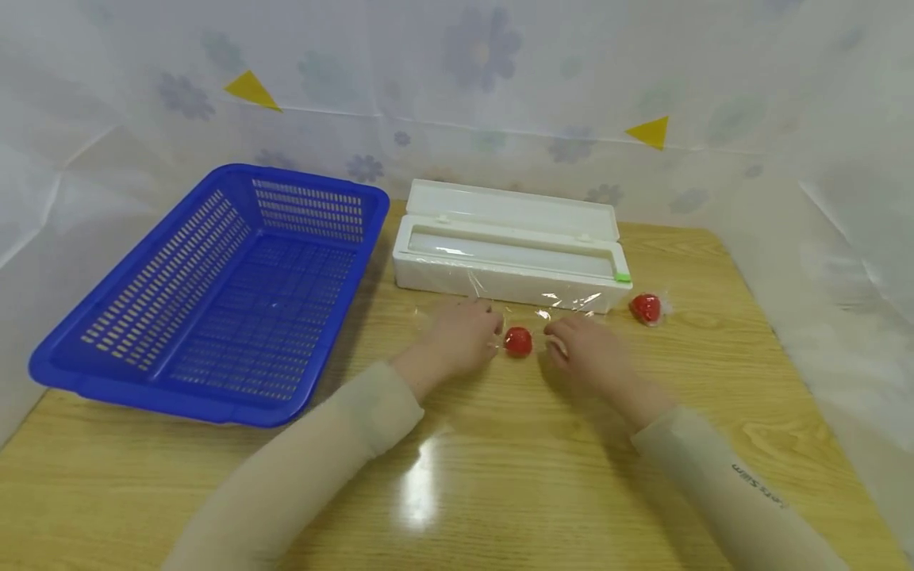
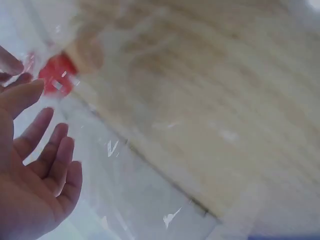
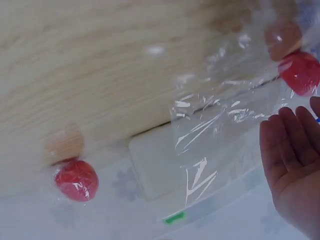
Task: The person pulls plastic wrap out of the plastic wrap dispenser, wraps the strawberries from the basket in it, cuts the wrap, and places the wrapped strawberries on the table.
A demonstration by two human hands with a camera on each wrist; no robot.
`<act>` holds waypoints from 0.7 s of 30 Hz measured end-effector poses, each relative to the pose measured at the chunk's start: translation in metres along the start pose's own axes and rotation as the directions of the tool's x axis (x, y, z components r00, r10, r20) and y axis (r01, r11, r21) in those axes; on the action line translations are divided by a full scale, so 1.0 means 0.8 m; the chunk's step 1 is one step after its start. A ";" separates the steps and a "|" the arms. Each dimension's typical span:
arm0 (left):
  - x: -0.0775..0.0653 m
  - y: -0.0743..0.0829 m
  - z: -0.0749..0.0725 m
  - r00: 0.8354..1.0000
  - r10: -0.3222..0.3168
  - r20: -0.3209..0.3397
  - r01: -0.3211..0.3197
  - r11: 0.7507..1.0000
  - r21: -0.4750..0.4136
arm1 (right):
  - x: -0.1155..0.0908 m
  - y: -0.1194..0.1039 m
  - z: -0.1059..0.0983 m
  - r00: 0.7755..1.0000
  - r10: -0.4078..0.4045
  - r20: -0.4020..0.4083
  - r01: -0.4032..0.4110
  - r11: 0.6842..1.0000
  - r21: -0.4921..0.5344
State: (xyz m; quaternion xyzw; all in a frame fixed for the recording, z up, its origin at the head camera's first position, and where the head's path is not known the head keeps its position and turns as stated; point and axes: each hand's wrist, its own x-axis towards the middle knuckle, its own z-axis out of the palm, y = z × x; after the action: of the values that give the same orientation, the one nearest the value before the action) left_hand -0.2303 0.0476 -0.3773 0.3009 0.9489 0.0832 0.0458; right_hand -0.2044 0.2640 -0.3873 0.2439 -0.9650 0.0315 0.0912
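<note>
A small, round red object [image 1: 517,342] lies on the table between the hands, with clear plastic film [image 3: 200,145] around and behind it. My left hand [image 1: 464,337] is just left of it, fingers loosely bent; in the left wrist view the thumb comes close to the red object [image 2: 57,75]. On the other side my right hand [image 1: 585,349] is near the film, its fingers fairly straight in the right wrist view. The film reaches back to a white cling film dispenser [image 1: 510,246] with its lid raised and a roll inside. Whether the fingertips touch the film is unclear.
A second red object [image 1: 646,308], wrapped in film, lies right of the dispenser. On the left stands a large blue plastic basket [image 1: 314,381]. The wooden table [image 1: 500,492] meets a flowered curtain [image 1: 485,95] at the back. A green tab [image 1: 623,277] marks the dispenser's right end.
</note>
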 end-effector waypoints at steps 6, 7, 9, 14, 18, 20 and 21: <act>0.015 0.000 0.018 0.999 -0.047 0.015 0.046 0.998 0.038 | 0.003 -0.010 0.013 0.990 -0.068 0.127 0.060 0.996 0.070; 0.017 -0.001 0.019 0.998 -0.059 0.016 0.058 0.998 0.039 | 0.004 -0.009 0.014 0.989 -0.061 0.135 0.051 0.996 0.073; 0.019 -0.003 0.020 0.997 -0.069 0.021 0.068 0.997 0.047 | 0.008 -0.008 0.016 0.988 -0.045 0.148 0.032 0.996 0.089; 0.026 -0.005 0.021 0.998 -0.055 0.022 0.053 0.995 0.084 | 0.016 -0.009 0.021 0.989 0.007 0.148 -0.022 0.995 0.098; 0.029 -0.007 0.021 0.999 -0.033 -0.024 0.036 0.993 0.115 | 0.017 -0.013 0.025 0.994 0.061 0.093 -0.068 0.995 0.071; 0.027 -0.007 0.021 0.999 -0.024 -0.036 0.028 0.992 0.126 | 0.017 -0.015 0.028 0.996 0.072 0.058 -0.075 0.996 0.042; 0.026 -0.007 0.022 0.999 -0.016 -0.031 0.021 0.990 0.137 | 0.016 -0.016 0.028 0.997 0.071 0.043 -0.072 0.997 0.024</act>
State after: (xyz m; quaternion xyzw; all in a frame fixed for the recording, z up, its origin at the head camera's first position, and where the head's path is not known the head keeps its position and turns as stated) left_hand -0.2482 0.0578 -0.3961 0.2933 0.9557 0.0219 0.0114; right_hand -0.2128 0.2442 -0.4069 0.2111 -0.9743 0.0417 0.0664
